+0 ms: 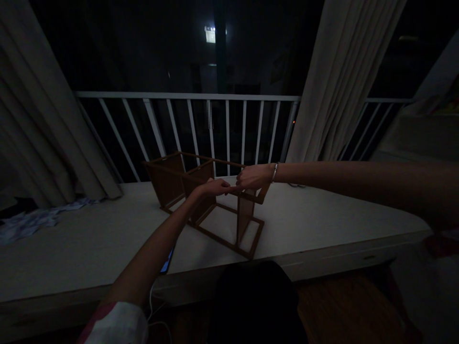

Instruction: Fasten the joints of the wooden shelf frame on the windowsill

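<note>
A small brown wooden shelf rack lies on its side on a pale window ledge, its boards standing upright between two frames. My left hand rests at the rack's upper near rail, with its fingers curled around the rail. Close beside it, my right hand is closed in a pinch over the same rail, near the rack's right end. The fingertips of both hands almost meet. Whatever my right fingers hold is too small and dark to make out. A bracelet circles my right wrist.
Behind the ledge runs a white railing before a dark window. Curtains hang at both sides. A phone lies by my left forearm, and a white cable hangs below it. Crumpled cloth lies at left.
</note>
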Available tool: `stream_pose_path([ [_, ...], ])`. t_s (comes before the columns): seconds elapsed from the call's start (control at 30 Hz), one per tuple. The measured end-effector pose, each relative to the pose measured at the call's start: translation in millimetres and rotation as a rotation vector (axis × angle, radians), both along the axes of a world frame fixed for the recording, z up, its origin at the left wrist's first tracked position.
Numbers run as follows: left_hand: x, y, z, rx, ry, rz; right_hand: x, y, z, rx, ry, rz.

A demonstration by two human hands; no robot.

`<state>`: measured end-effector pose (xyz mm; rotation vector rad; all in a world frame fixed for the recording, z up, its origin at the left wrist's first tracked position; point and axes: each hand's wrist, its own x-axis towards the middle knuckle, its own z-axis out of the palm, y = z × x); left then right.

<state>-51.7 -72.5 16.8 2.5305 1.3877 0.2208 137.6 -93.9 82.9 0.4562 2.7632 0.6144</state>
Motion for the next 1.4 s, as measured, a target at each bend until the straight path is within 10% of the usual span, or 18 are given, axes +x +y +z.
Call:
stream_pose_path([
  [0.43,-1.8,7.4,-5.7,0.008,0.016,0.0,-1.1,6.1,2.9,0.039,-0.129,0.209],
  [0.77,0.0,-2.8,2.8,-0.022,-0.036,0.005,18.8,15.7,76.5,-0.028,0.543,-0.11],
  [1.17,12.1,-26.3,3.8,0.053,-0.942,0.031,6.4,3.9,0.5,-0.201,0.863,-0.269],
  [1.4,7.9,-46.3,29.7,0.108,-0.95,0.057,-14.7,4.3,-15.8,-0.597,1.258,-0.176],
])
